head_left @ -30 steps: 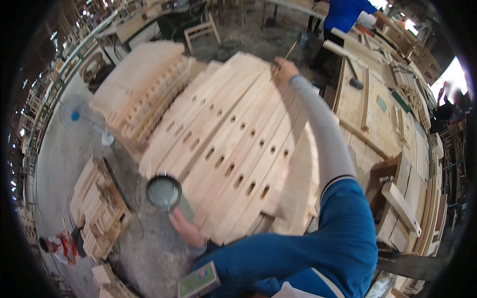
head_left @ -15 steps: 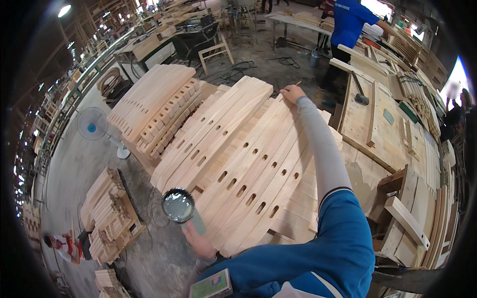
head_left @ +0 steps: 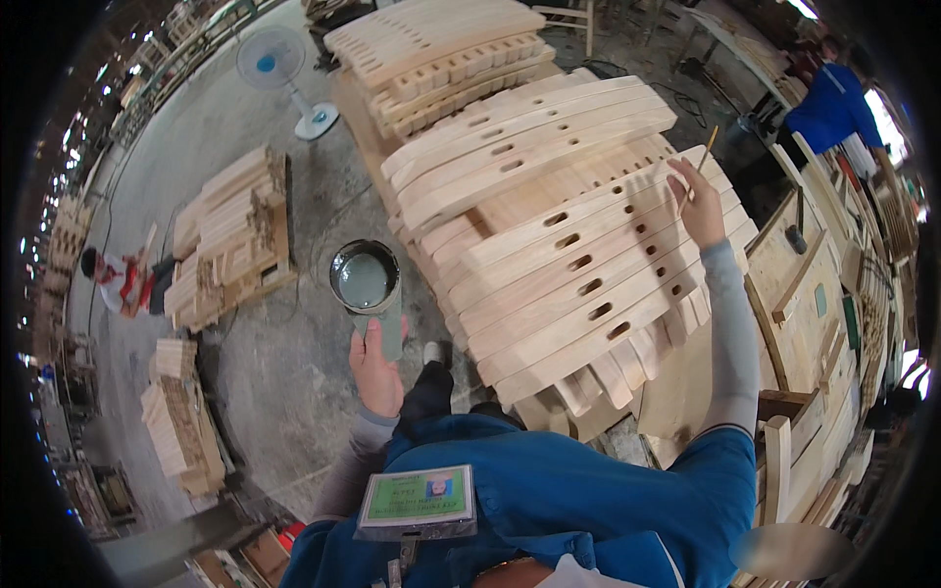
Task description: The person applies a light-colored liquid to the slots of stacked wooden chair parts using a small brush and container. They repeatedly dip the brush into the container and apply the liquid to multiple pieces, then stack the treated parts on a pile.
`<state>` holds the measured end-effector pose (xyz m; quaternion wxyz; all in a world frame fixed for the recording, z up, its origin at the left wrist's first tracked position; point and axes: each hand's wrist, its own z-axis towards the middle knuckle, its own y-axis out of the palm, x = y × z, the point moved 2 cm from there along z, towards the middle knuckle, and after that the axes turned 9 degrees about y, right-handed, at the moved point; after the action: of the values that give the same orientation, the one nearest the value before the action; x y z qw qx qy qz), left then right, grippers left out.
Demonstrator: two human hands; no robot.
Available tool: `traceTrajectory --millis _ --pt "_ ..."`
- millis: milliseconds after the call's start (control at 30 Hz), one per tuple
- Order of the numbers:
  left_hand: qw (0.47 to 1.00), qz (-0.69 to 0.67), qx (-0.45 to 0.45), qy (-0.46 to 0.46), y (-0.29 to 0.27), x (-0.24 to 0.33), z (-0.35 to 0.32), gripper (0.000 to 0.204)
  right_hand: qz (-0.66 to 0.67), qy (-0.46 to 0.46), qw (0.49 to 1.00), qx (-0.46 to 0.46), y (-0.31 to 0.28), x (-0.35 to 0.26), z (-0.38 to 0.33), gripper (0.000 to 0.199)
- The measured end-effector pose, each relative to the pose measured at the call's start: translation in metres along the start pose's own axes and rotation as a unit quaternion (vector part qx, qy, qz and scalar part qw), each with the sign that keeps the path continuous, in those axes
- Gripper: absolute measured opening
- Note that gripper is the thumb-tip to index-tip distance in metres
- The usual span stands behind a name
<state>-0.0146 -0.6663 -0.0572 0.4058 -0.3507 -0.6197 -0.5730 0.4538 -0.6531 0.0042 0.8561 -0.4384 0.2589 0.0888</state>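
My left hand (head_left: 375, 370) is closed on a round, dark-rimmed tin (head_left: 364, 276) of pale grey liquid, held over the floor left of the boards. A flat grey-green strip (head_left: 391, 333) hangs below the tin against my fingers; whether it is joined to the tin I cannot tell. My right hand (head_left: 698, 204) is raised over the far right end of the slotted wooden boards (head_left: 549, 294), fingers pinched on a thin yellowish stick (head_left: 710, 145), perhaps a pencil or slim brush. These boards lie side by side, with rows of oblong slots and smaller holes.
More slotted boards (head_left: 529, 137) lie just beyond, and a taller stack (head_left: 431, 39) stands behind. A fan (head_left: 271, 61) and a pallet of wood pieces (head_left: 230, 230) stand on the left floor. On the right is a workbench (head_left: 799, 265) with a hammer (head_left: 796, 235). Other people (head_left: 833, 108) are farther off.
My right hand has drawn back from the boards' far end and lifted, stick upright. The tin has moved away from the boards' near edge. The view has turned left and down.
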Motion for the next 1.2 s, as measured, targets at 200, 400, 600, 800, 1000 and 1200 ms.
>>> traceTrajectory --millis 200,400,600,800,1000,1200 --pt "0.993 -0.006 0.032 -0.117 -0.066 0.002 -0.022 0.026 -0.03 -0.066 0.991 -0.117 -0.007 -0.129 -0.084 0.027" --pt "0.996 -0.016 0.057 -0.066 -0.122 0.026 0.013 0.024 0.064 -0.024 0.984 -0.166 0.028 -0.239 -0.138 0.031" --pt "0.99 -0.039 0.134 -0.037 -0.212 0.06 0.038 0.021 0.265 -0.031 0.933 -0.241 0.141 -0.368 -0.153 0.027" --pt "0.961 0.017 0.276 0.03 -0.314 0.115 0.036 0.019 0.283 -0.192 0.879 -0.331 0.266 -0.48 -0.13 0.023" --pt "0.838 -0.027 0.505 0.205 -0.402 0.161 0.0 0.018 0.31 -0.316 0.785 -0.433 0.354 -0.595 -0.117 0.024" --pt "0.733 -0.125 0.605 0.284 -0.441 0.187 -0.018 0.024 0.388 -0.315 0.672 -0.547 0.454 -0.682 -0.139 0.039"
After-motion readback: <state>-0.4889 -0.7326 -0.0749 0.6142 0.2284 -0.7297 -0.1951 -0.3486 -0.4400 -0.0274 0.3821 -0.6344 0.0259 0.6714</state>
